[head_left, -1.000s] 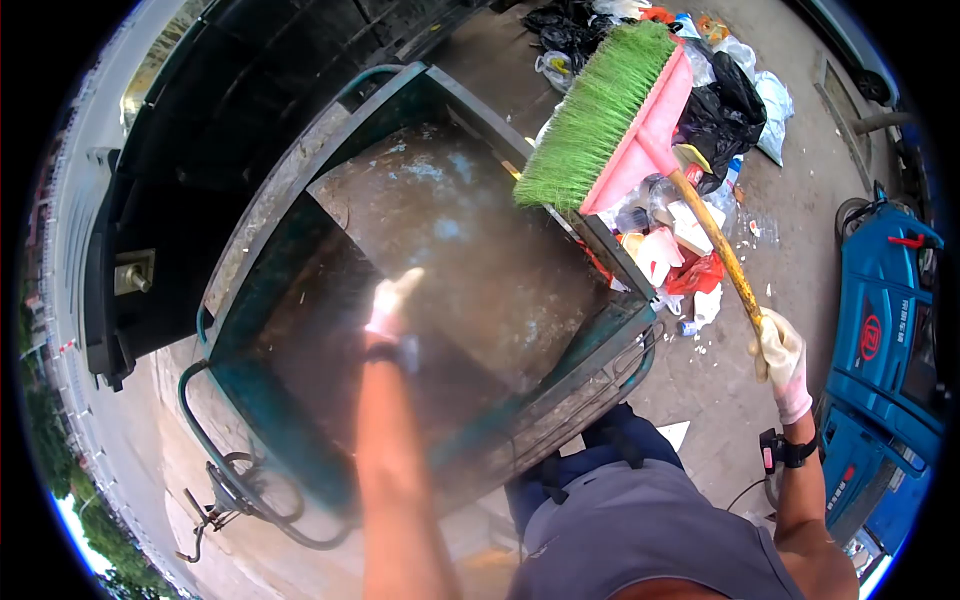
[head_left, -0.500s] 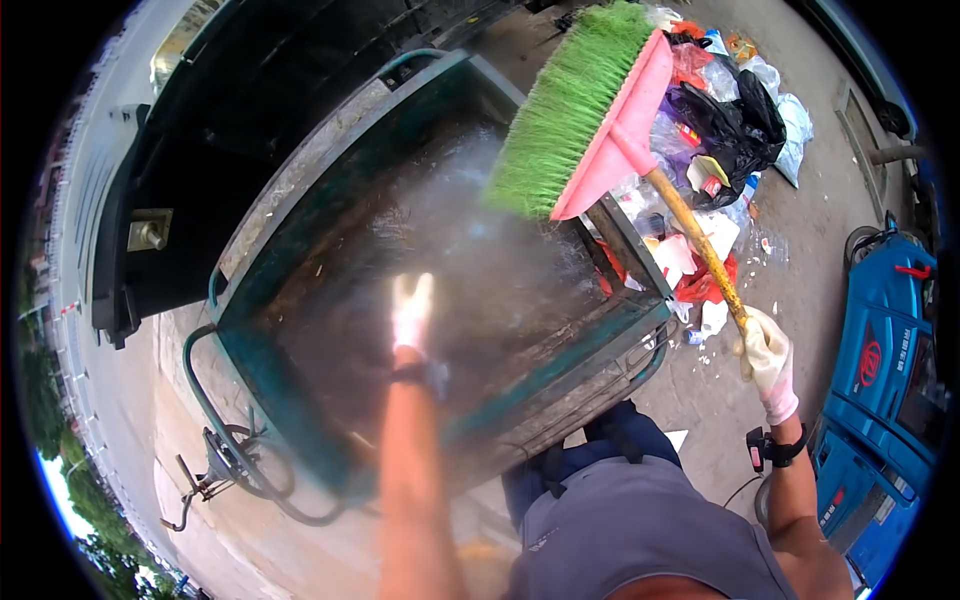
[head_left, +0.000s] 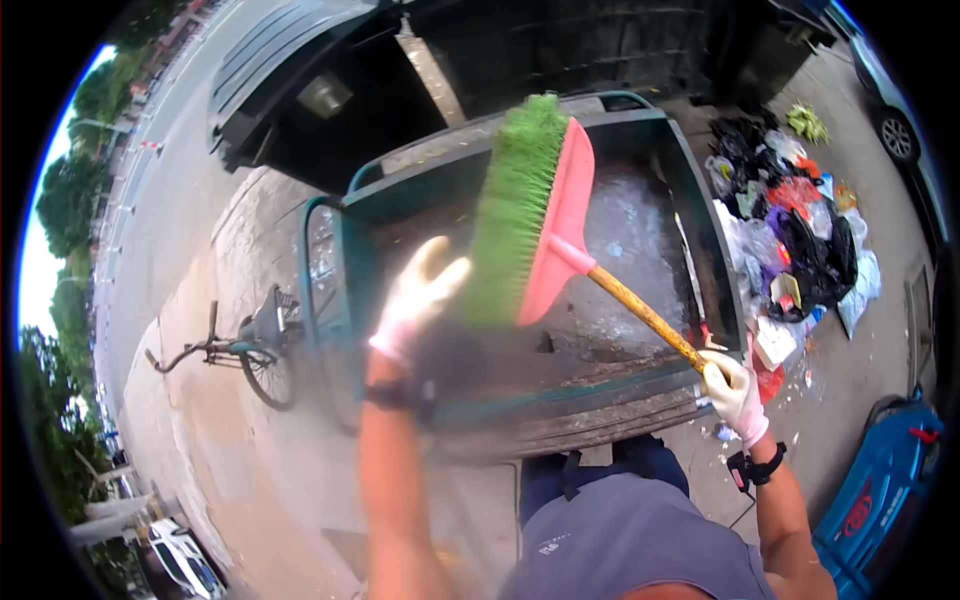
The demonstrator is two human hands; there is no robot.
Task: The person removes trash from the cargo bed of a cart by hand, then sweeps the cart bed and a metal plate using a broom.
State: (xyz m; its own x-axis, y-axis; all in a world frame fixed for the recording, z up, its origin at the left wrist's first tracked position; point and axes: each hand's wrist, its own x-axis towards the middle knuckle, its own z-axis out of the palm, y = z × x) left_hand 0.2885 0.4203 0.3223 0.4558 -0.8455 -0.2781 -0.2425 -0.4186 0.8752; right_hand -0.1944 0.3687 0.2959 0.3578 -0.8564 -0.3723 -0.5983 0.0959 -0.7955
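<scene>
A broom point(head_left: 562, 235) with green bristles and a pink head is raised over the metal cart point(head_left: 708, 235). My right hand point(head_left: 734, 392), in a pale glove, is closed around its yellow wooden handle. Beside the bristles is my gloved left hand point(head_left: 418, 290), thumb and fingers apart, holding nothing. It is slightly blurred, and I cannot tell whether it touches the bristles. The cart bed point(head_left: 625, 225) is wet and dirty, partly hidden by the broom.
A pile of rubbish point(head_left: 800, 225) with bags lies on the ground right of the cart. A bicycle-like front end point(head_left: 265, 350) stands at the left. Dark bins point(head_left: 590, 50) rise behind. A blue vehicle point(head_left: 880, 500) is at the lower right.
My left hand has come up from over the cart bed to beside the bristles. The broom head has turned more upright, still in my right hand. The view has shifted, showing more street.
</scene>
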